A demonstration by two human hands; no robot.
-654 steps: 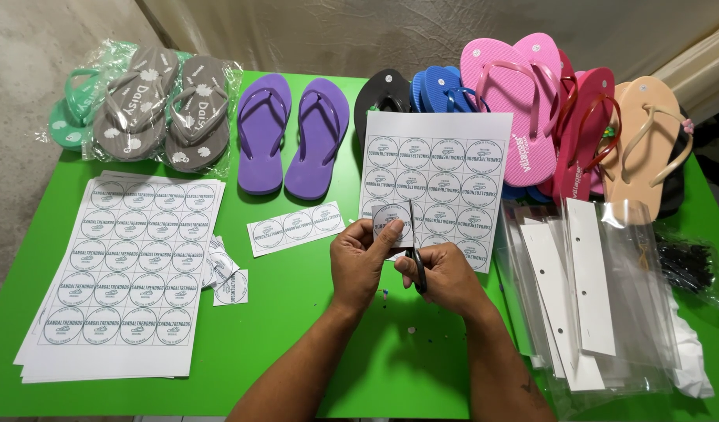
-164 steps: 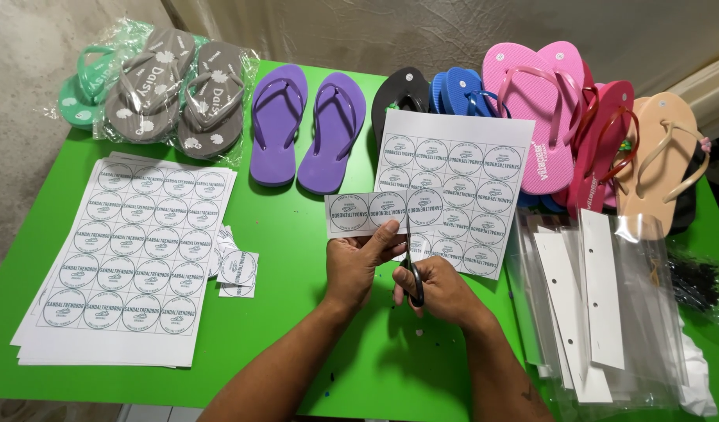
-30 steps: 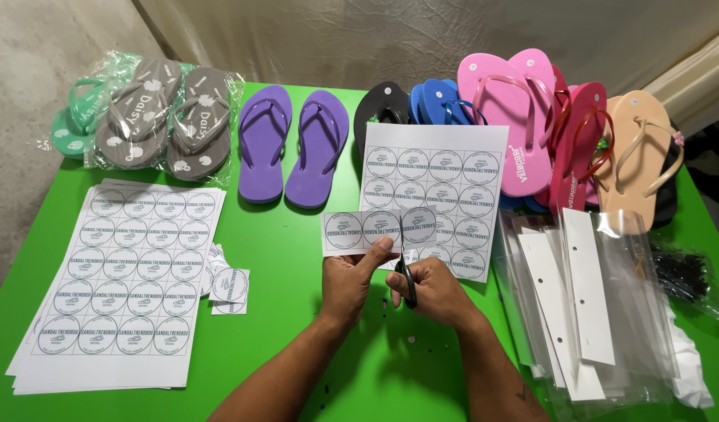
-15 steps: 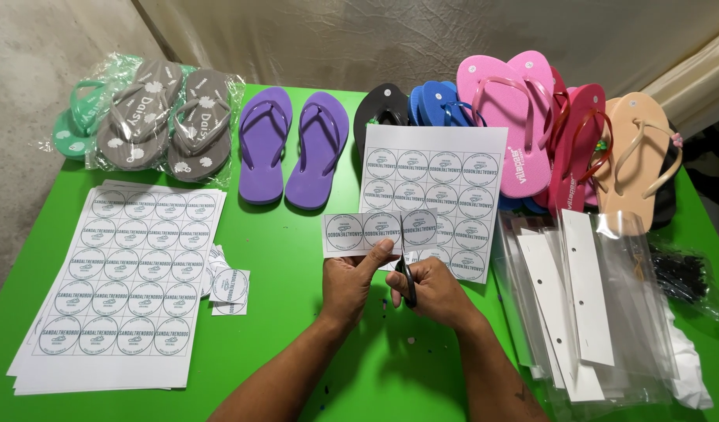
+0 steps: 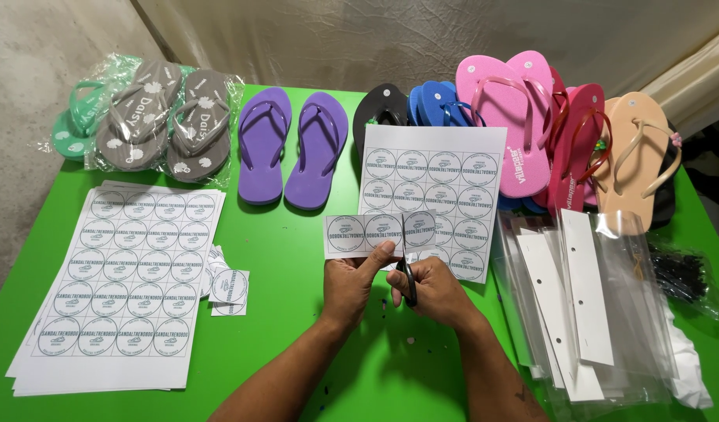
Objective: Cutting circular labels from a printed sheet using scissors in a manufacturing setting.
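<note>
Label strip pinched in left hand; right hand grips scissors, blades now further between two labels than a second ago, cut nearly through.

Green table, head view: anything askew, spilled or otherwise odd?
Only minor mess: small paper scraps dot the green table below the hands, and loose cut labels lie crooked beside the sheet stack. Nothing looks damaged.

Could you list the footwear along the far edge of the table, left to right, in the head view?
Bagged grey flip-flops → purple flip-flops → black flip-flop → blue flip-flops → pink flip-flops → beige flip-flop.
</note>
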